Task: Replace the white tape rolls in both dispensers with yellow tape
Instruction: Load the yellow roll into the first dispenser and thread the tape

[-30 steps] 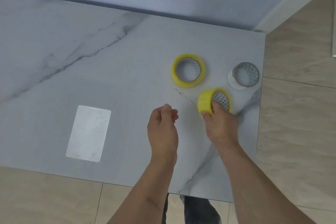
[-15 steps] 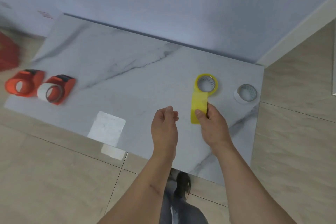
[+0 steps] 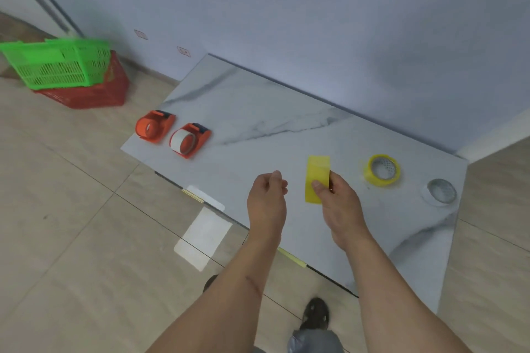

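Note:
My right hand [image 3: 338, 203] grips a yellow tape roll [image 3: 317, 178] edge-on above the marble table [image 3: 286, 112]. My left hand [image 3: 266, 200] hovers beside it, fingers curled with nothing in them. A second yellow roll [image 3: 382, 170] lies flat to the right, and a white roll [image 3: 441, 192] lies near the right edge. Two orange dispensers sit at the table's left end: the far-left dispenser [image 3: 155, 127] shows no tape roll that I can make out, and the other dispenser [image 3: 190, 139] carries a white roll.
A green basket [image 3: 60, 66] is stacked on a red basket [image 3: 94, 92] on the tiled floor at the far left. A wall runs behind the table. My shoe [image 3: 315, 314] shows below the table's front edge.
The view has pulled back and swung left, bringing the dispensers and baskets into sight. My right hand lifted the yellow roll off the table and carried it left, turned edge-on.

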